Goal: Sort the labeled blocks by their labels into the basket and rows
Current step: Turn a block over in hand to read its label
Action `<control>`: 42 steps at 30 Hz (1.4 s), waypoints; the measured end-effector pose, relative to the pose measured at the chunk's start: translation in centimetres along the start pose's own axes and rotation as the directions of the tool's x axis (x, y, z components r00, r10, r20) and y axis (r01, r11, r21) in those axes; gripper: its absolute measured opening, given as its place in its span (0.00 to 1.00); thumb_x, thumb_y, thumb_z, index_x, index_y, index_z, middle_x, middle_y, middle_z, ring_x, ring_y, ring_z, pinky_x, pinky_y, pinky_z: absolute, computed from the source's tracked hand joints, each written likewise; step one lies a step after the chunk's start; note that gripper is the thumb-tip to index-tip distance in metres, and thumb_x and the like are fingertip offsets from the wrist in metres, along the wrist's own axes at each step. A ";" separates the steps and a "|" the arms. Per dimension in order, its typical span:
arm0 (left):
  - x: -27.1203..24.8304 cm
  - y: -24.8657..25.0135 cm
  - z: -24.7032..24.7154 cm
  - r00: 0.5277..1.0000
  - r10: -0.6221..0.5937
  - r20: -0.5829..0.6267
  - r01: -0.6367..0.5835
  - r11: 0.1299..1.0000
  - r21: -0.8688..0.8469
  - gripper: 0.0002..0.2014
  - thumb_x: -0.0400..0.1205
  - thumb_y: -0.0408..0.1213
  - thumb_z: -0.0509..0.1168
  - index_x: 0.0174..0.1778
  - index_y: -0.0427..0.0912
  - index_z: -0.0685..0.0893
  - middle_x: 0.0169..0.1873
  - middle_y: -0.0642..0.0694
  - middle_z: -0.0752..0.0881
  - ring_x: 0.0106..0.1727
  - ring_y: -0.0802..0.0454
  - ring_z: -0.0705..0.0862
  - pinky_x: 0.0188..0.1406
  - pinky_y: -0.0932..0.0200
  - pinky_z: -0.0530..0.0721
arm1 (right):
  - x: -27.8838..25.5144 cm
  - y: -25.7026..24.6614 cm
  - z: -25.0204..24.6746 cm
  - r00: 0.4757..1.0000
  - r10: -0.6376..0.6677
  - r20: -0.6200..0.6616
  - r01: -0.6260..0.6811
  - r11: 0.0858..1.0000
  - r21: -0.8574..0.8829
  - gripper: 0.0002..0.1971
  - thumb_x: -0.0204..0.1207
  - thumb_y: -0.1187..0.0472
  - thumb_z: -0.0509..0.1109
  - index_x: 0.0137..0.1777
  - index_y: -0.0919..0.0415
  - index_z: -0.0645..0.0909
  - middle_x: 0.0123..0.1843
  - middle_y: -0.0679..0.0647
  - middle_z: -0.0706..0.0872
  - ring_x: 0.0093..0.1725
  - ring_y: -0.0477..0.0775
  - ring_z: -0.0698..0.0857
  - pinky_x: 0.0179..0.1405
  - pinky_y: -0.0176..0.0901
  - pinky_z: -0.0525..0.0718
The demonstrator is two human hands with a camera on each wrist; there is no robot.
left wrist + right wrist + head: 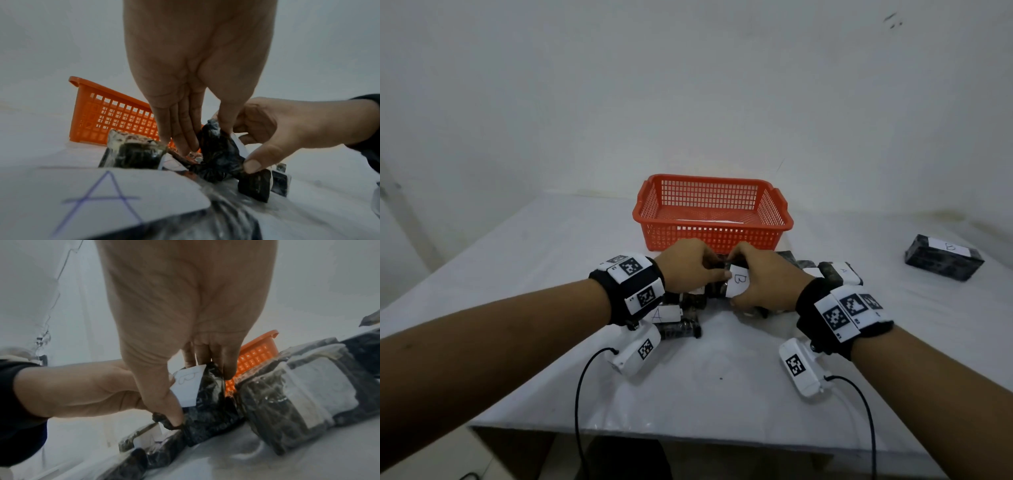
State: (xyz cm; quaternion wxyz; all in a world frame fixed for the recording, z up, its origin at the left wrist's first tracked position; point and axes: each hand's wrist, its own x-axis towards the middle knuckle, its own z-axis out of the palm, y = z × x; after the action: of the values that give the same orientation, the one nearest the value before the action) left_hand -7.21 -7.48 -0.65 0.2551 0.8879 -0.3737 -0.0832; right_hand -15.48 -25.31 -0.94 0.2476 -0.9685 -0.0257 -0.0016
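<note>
Both hands meet over a pile of black wrapped blocks in front of the orange basket (709, 228). Between them is a block with a white label marked B (738, 282), lifted a little off the pile and tilted. My right hand (743, 281) grips it with the thumb (170, 410) on the near end and the fingers (216, 361) over the far end. My left hand (717, 267) pinches the same block (218, 154) from the left, thumb (226, 123) on top and fingers (183, 138) down its side. The B label (187, 384) faces the right wrist camera.
A block labelled A (666, 313) lies under my left wrist, and another A block (840, 272) lies right of the pile. A lone block (943, 262) sits far right on the white table (722, 394). The basket stands just behind the pile. Camera cables hang over the table's front edge.
</note>
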 end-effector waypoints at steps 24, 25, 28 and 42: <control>-2.4 -0.2 -1.4 0.998 0.051 0.026 -0.022 0.765 -0.644 0.22 0.80 0.45 0.78 0.69 0.42 0.89 0.59 0.47 0.94 0.61 0.50 0.93 0.67 0.51 0.89 | -2.3 0.4 -0.4 0.979 0.073 -0.190 0.077 0.731 0.679 0.19 0.75 0.62 0.82 0.65 0.61 0.86 0.58 0.57 0.93 0.58 0.53 0.93 0.61 0.44 0.90; -2.4 -0.1 -1.3 0.999 0.048 0.012 -0.029 0.760 -0.649 0.21 0.81 0.41 0.78 0.70 0.41 0.88 0.59 0.46 0.94 0.61 0.50 0.93 0.66 0.52 0.89 | -2.3 0.2 -0.5 0.980 0.072 -0.186 0.079 0.715 0.695 0.18 0.76 0.63 0.81 0.66 0.62 0.86 0.58 0.59 0.93 0.58 0.55 0.93 0.60 0.44 0.90; -2.4 0.2 -1.3 0.998 0.021 -0.053 -0.050 0.767 -0.640 0.16 0.82 0.36 0.76 0.67 0.38 0.90 0.56 0.45 0.95 0.57 0.52 0.94 0.60 0.60 0.90 | -2.2 0.1 -0.5 0.981 0.073 -0.179 0.085 0.669 0.738 0.17 0.78 0.66 0.79 0.66 0.64 0.85 0.60 0.62 0.92 0.60 0.58 0.93 0.61 0.45 0.90; -2.3 0.8 -0.6 0.996 -0.061 -0.061 -0.005 0.669 -0.743 0.13 0.87 0.29 0.67 0.65 0.30 0.88 0.59 0.33 0.92 0.58 0.42 0.94 0.66 0.52 0.90 | -2.2 0.0 0.0 0.973 0.114 -0.203 0.112 0.536 0.837 0.12 0.82 0.70 0.73 0.64 0.68 0.87 0.64 0.68 0.90 0.64 0.64 0.91 0.68 0.53 0.87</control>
State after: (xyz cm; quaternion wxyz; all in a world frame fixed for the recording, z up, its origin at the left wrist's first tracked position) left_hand -9.11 -6.10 0.20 0.6075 0.7157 -0.2833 -0.1958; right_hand -17.70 -25.41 -0.95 0.6846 -0.7217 0.0064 -0.1022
